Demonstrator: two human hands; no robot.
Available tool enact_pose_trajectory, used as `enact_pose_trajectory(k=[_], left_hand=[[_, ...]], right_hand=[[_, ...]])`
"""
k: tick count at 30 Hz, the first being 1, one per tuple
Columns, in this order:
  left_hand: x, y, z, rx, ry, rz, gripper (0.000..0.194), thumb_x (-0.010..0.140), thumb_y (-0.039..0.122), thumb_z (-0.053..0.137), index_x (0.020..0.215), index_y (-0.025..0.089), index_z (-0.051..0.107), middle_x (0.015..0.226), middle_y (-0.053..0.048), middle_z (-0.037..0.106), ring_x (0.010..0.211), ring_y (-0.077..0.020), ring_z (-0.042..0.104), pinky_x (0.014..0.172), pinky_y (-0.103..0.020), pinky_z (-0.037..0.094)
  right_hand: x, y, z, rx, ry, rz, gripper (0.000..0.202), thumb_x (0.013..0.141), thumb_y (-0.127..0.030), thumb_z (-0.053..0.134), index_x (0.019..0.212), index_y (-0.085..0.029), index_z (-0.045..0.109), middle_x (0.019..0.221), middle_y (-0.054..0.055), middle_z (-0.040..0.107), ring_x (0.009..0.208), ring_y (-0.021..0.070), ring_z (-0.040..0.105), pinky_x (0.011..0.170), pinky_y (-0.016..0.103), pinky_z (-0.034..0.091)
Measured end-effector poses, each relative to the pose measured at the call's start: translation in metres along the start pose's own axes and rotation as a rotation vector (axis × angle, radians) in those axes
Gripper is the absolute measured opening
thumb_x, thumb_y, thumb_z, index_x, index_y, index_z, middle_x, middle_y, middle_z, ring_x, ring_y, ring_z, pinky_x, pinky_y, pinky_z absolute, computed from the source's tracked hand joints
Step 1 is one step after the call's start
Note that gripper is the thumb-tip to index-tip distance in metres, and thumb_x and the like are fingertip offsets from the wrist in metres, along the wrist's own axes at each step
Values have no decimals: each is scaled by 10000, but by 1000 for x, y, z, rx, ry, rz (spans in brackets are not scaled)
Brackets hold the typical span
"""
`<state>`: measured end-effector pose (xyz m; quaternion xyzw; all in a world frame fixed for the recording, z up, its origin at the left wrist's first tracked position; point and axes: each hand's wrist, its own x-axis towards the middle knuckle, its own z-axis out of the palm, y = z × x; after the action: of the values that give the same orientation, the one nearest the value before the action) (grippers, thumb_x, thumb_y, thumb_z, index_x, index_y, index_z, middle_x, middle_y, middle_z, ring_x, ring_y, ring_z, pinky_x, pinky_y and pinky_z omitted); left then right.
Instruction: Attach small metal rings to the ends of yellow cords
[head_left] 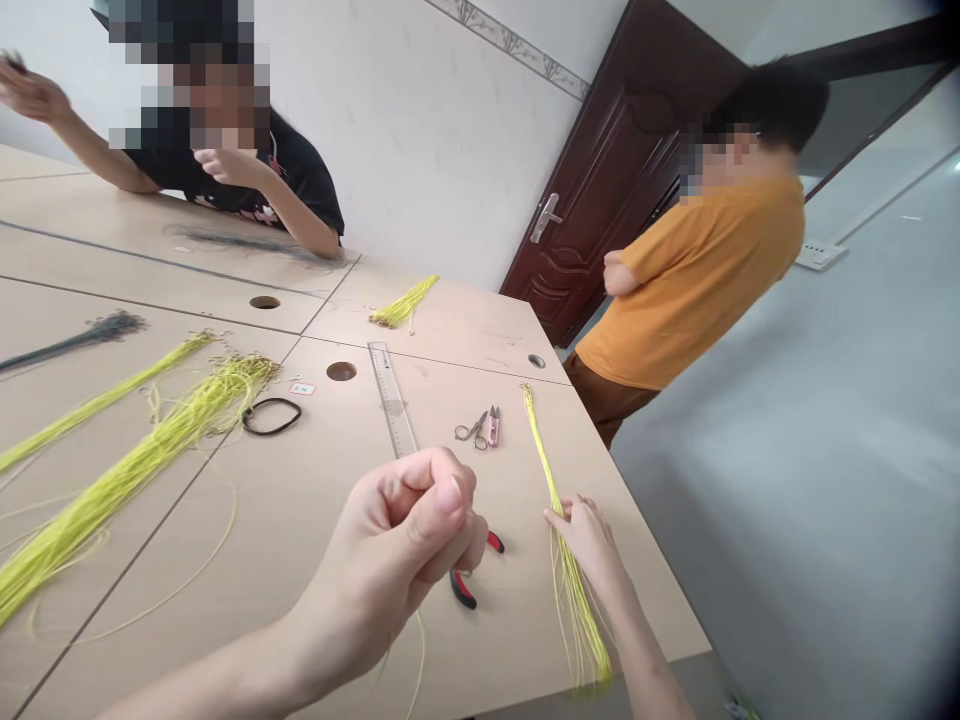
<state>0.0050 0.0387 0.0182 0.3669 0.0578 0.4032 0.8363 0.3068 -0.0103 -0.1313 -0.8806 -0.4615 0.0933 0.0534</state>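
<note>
My left hand (pixel 405 560) is raised in front of me, thumb pressed on curled fingers. A thin pale-yellow cord (pixel 421 640) hangs below it and seems to come from its grip; the pinched end is hidden. Lower right, my right hand (pixel 592 535) has its thumb and fingers around a slim bundle of yellow cords (pixel 541 445) lying on the table (pixel 300 540). Small metal ends gather at the bundle's far tip, and its loose strands fan towards the near edge. Pliers with red and black handles (pixel 463 590) lie partly hidden behind my left hand.
Scissors (pixel 472 430), pink thread snips (pixel 493 427) and a clear ruler (pixel 391 400) lie mid-table. Larger yellow bundles (pixel 142 465), a black loop (pixel 271 416) and dark cords (pixel 75 340) are left. Another yellow bundle (pixel 405 302) lies farther back. One person sits opposite; another stands by the door (pixel 592 170).
</note>
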Motion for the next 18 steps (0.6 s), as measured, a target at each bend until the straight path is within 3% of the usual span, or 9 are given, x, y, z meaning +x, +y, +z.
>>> enact_pose_trajectory(k=[4,10,15,18], left_hand=[[-2,-1,-2,14,-4,-12,432,826,427,606,599,151,365,492,85,175,436,-34,119,496,-188,230],[0,-1,1,16,3,-1,433,816,434,616,598,149,375,482,86,182,430,-31,117,490,-186,223],[1,0,1,16,13,-12,454,804,442,627,591,148,354,494,84,172,432,-31,117,490,-187,225],[1,-1,1,28,4,-8,455,806,447,623,592,149,353,494,83,170,432,-31,119,492,-187,229]], right_hand=[[-8,3,-2,52,0,2,225,904,-332,496,942,-131,590,933,42,624,852,151,599,787,349,483],[-34,6,1,46,31,23,373,853,-428,532,1017,-95,566,1012,109,596,956,199,566,824,360,457],[-44,14,6,38,3,35,174,874,-278,521,915,-123,588,936,60,620,873,160,582,793,331,458],[-47,18,5,47,-8,54,183,902,-264,469,851,-134,587,870,38,630,804,143,592,749,310,459]])
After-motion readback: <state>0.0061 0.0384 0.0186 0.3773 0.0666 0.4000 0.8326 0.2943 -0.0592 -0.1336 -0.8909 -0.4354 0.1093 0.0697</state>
